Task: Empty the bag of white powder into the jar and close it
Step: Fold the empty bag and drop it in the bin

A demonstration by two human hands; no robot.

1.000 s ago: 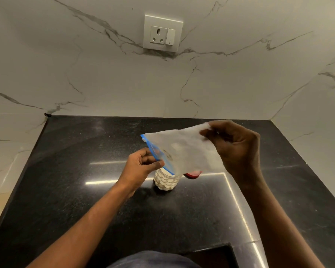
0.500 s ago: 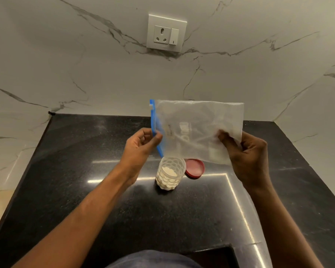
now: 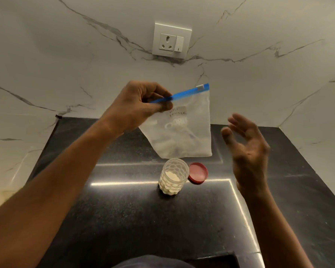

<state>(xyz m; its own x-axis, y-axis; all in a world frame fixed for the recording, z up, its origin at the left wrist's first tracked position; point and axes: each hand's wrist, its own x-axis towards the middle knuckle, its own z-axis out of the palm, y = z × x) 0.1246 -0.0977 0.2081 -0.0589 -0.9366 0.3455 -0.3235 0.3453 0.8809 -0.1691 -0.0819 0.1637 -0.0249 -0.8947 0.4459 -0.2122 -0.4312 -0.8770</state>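
Emptying likely done: left hand (image 3: 141,107) pinches the bag (image 3: 184,136) above the jar (image 3: 174,176), right hand (image 3: 248,149) spread, right of the jar; next, the lid (image 3: 198,172) beside the jar needs fitting.

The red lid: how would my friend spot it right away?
On the black stone countertop, find the clear dimpled jar holding white powder. The round red lid lies flat just right of it. It is the only red thing there.
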